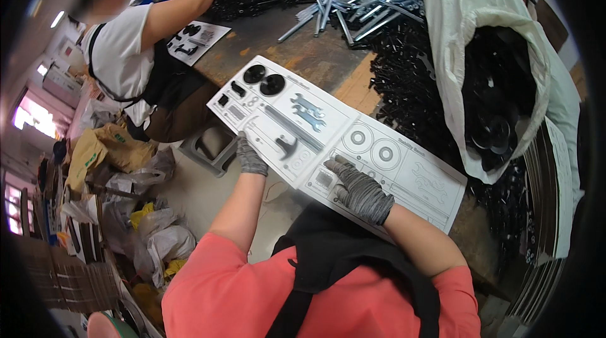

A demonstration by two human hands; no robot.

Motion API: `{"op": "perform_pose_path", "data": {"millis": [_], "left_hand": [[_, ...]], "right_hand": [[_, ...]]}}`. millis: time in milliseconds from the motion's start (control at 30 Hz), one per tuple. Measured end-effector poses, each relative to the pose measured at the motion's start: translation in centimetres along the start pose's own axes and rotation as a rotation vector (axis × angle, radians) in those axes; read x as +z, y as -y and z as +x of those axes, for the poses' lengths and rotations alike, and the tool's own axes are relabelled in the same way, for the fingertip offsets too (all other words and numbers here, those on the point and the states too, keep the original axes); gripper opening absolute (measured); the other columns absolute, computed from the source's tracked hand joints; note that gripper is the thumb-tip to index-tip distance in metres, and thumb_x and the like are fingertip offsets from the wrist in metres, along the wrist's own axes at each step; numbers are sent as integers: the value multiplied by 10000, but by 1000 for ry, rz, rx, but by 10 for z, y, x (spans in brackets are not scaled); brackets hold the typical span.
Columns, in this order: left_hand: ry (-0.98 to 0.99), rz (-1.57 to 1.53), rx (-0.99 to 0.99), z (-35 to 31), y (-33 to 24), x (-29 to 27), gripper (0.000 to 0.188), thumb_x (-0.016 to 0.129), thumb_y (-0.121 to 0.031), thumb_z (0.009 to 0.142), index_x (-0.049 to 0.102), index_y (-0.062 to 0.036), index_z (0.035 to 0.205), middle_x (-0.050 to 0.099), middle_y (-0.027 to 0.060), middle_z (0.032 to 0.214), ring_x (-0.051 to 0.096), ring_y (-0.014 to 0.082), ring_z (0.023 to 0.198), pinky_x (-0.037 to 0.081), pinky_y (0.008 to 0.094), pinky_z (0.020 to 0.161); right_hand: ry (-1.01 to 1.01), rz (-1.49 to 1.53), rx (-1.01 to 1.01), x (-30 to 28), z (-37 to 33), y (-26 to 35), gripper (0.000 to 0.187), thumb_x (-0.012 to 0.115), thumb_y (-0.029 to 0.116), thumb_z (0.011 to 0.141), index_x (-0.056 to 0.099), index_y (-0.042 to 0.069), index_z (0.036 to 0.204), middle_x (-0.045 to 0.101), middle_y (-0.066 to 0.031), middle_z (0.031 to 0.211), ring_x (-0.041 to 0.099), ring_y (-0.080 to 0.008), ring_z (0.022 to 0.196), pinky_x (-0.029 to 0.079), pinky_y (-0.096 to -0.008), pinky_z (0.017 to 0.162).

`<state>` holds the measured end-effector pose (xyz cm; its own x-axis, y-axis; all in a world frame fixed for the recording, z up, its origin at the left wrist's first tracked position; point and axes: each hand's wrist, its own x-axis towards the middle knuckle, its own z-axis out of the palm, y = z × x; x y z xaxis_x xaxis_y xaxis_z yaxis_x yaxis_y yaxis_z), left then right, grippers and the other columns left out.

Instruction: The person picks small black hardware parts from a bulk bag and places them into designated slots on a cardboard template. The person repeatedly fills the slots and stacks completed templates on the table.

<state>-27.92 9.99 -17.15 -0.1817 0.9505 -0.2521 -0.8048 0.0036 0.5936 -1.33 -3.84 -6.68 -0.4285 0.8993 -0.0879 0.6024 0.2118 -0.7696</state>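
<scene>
A printed white card (265, 139) carries loose parts: black discs (272, 85), small black pieces (238, 89), a long metal tube (294, 128), metal open-ended wrenches (308, 111) and a black T-shaped part (285, 146). My gloved left hand (252, 156) grips that card's near edge, its fingers partly hidden. Joined to or abutting it on the right is a second card (404, 177), with printed part outlines and no discs or wrenches on it. My gloved right hand (363, 191) lies over this card's left part, fingers stretched and thumb apart; whatever is under the palm is hidden.
Behind the cards, metal rods (360, 13) lie piled on the wooden table (278, 38) beside heaps of black parts (404, 79). A white sack (448, 85) of black parts stands open at right. Another person (132, 41) works at left near a loaded card (199, 41).
</scene>
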Motion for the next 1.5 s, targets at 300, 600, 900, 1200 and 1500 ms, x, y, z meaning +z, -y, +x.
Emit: {"op": "perform_pose_path", "data": {"millis": [300, 600, 900, 1200, 1500], "left_hand": [[-260, 132, 114, 56, -22, 41, 477, 405, -332, 907, 428, -52, 1292, 486, 147, 1277, 478, 316, 1138, 376, 416, 975], [-186, 568, 565, 31, -28, 11, 422, 417, -221, 912, 397, -105, 1317, 500, 175, 1238, 516, 301, 1056, 433, 374, 878], [650, 1358, 41, -77, 15, 57, 451, 525, -20, 845, 413, -26, 1283, 511, 116, 1170, 509, 208, 1022, 420, 308, 887], [696, 1498, -33, -69, 32, 45, 485, 611, 38, 771, 461, 0, 1231, 500, 102, 1120, 521, 201, 1003, 436, 304, 874], [738, 1506, 60, -62, 33, 35, 465, 633, -36, 762, 488, 8, 1201, 537, 129, 1066, 543, 222, 957, 443, 319, 854]], "right_hand": [[-215, 208, 130, -22, -108, -40, 450, 500, 152, 841, 443, 23, 1269, 499, -200, 1241, 456, -335, 1187, 364, -372, 1001], [-768, 87, 503, -55, -231, -54, 391, 537, 252, 880, 507, 58, 1218, 583, -147, 1133, 559, -298, 1030, 441, -360, 875], [-1873, -369, 741, -93, -373, -91, 468, 714, 209, 752, 528, 58, 1154, 519, -137, 1182, 518, -246, 1046, 427, -342, 878], [-1823, -674, 947, -181, -435, -107, 994, 793, 165, 648, 170, 141, 1423, 515, -216, 1184, 520, -336, 1080, 417, -404, 917], [-1490, -1440, 997, -190, -433, -67, 534, 761, 150, 627, 580, 199, 1127, 522, -86, 1171, 451, -289, 1113, 355, -416, 962]]}}
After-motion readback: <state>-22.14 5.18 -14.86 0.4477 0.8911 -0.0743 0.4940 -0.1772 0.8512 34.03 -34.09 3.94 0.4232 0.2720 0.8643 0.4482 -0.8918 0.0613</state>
